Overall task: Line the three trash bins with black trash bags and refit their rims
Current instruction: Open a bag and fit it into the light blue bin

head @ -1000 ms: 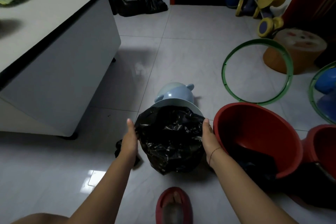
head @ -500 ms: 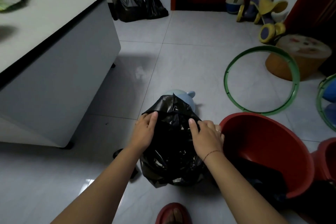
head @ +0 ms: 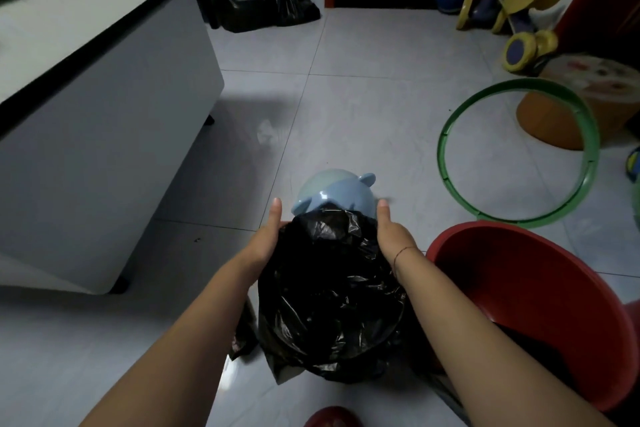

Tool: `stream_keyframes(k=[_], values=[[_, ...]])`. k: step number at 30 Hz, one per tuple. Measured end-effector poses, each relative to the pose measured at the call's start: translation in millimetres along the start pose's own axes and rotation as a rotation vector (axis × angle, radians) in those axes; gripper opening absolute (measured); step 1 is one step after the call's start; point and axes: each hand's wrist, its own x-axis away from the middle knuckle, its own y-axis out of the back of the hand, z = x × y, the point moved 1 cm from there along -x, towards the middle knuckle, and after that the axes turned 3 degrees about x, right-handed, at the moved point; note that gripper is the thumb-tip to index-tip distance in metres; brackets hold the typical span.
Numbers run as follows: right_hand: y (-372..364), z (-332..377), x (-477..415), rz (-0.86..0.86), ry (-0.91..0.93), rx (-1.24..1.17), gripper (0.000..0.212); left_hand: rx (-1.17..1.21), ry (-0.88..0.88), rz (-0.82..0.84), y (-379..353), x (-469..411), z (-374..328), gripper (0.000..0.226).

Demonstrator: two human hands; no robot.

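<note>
A small light-blue bin [head: 334, 192] lies tipped on the floor, its base pointing away from me. A black trash bag [head: 332, 295] covers its mouth and most of its body. My left hand [head: 268, 239] presses the bag's left side with the fingers straight. My right hand [head: 393, 236] presses the right side the same way. A large red bin [head: 540, 302] stands to the right with black plastic inside. A green rim ring [head: 519, 149] lies flat on the floor beyond it.
A grey cabinet [head: 104, 135] with a white top stands at left. Filled black bags [head: 263, 0] sit by the far wall. An orange stool [head: 585, 100] and a yellow ride-on toy [head: 512, 10] are at the back right. My red slipper [head: 332, 418] shows at the bottom.
My hands have moved from pinching the bag's top edge to lying flat along both sides of the bin. The bag sits lower, so the blue base shows more.
</note>
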Motion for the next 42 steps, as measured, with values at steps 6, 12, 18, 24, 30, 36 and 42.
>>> stream_keyframes(k=[6,12,18,24,30,36,42], values=[[3,-2,-20,0.097,-0.131,-0.261,0.076,0.192,0.175,0.165,12,6,20,0.094],[7,1,-21,0.066,-0.122,-0.304,0.074,0.390,0.214,0.124,4,15,33,0.082],[11,1,13,-0.223,0.313,-0.112,0.064,0.324,0.048,-0.131,13,20,21,0.082],[-15,-17,67,0.169,0.548,-0.265,0.045,0.271,-0.278,-0.342,-9,38,-23,0.067],[-38,-34,34,0.266,0.174,-0.273,0.079,0.429,0.121,0.014,-68,67,6,0.072],[-36,-28,28,0.206,0.070,-0.138,0.081,0.414,0.154,-0.144,-52,60,17,0.077],[-35,0,33,0.123,0.339,-0.090,0.065,0.359,0.225,-0.077,-80,57,2,0.081]])
